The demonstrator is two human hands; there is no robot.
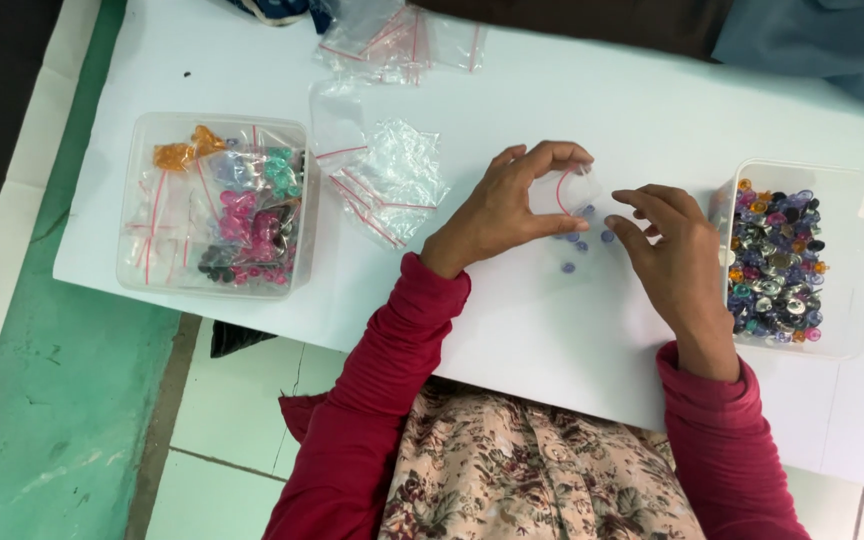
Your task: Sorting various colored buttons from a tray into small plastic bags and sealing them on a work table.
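Two hands: left hand (512,205) pinches clear bag (574,190); right hand (674,250) near blue beads (580,245).

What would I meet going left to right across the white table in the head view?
Clear tub of filled bead bags → loose pile of empty zip bags → left hand holding a small clear bag → few blue beads on the table → right hand → clear tub of mixed loose beads.
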